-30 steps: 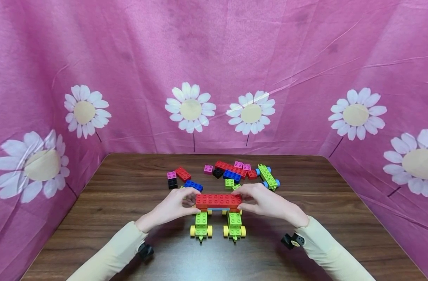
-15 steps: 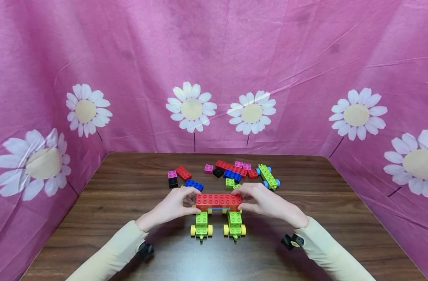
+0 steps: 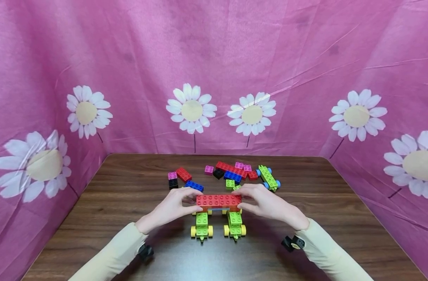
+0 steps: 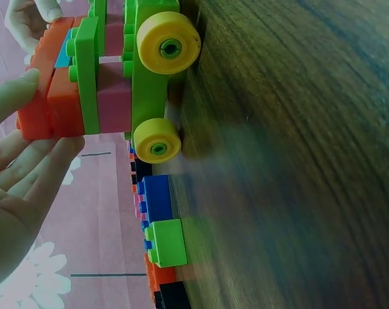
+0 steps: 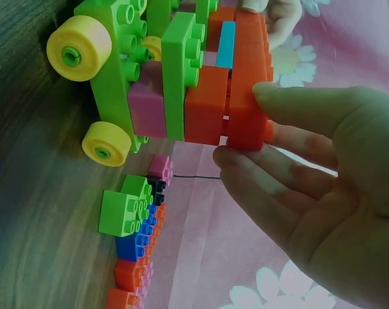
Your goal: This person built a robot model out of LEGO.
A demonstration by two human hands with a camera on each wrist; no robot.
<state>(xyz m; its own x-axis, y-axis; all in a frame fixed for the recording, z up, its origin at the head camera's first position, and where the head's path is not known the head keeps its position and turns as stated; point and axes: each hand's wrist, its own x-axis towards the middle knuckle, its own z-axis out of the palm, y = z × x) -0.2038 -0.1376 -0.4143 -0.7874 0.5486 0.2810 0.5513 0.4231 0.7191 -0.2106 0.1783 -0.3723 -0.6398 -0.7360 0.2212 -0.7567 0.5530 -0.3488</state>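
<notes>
A row of two red bricks (image 3: 218,201) lies across the top of a toy-block build with two green wheeled bases (image 4: 149,96) on yellow wheels. My left hand (image 3: 175,205) grips the row's left end, thumb on the near side and fingers behind. At the opposite end my right hand (image 3: 264,203) holds it the same way. Below the row sit lower red bricks (image 5: 206,106), a blue piece (image 5: 226,45) between them, then green bricks (image 5: 175,77) and pink bricks (image 4: 114,96). In the right wrist view a narrow gap shows between the top row and the lower red brick.
Behind the build lie loose bricks: red (image 3: 183,174), blue (image 3: 194,186), black (image 3: 173,184), pink (image 3: 208,169) and green (image 3: 230,184). A green wheeled base (image 3: 268,178) with blue wheels stands back right. A pink flowered cloth (image 3: 214,70) hangs around the wooden table (image 3: 129,171).
</notes>
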